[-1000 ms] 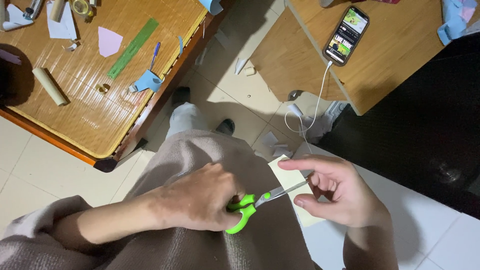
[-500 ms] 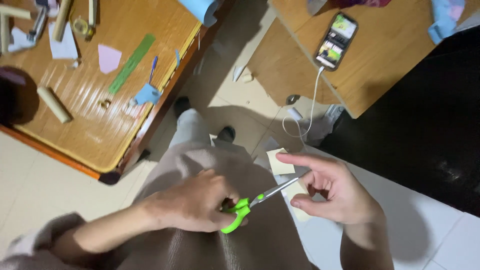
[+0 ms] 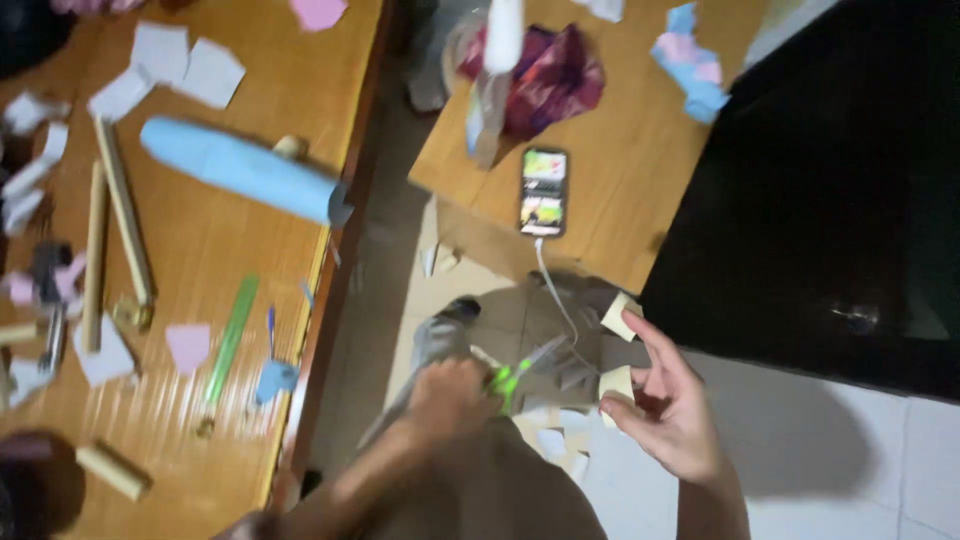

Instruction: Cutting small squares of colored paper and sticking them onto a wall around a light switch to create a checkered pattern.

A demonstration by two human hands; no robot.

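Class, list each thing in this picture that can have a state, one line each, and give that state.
Green-handled scissors: held in the left hand, blades pointing at the paper; blurred, so open or closed is unclear.
Pale yellow paper: pinched in the right hand, apparently two pieces.
Phone: screen lit, flat on the small table, cable plugged in.
Blue paper roll: rolled up, lying on the big table.

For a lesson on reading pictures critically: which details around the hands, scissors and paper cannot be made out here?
- Head view: the scissors blades are motion-blurred; open or closed cannot be told.
- The left hand covers the green handles, hiding its fingers' grip.
- The paper pieces at the right hand may be one sheet or two; fingers hide the join.
- The phone screen is too small to read.
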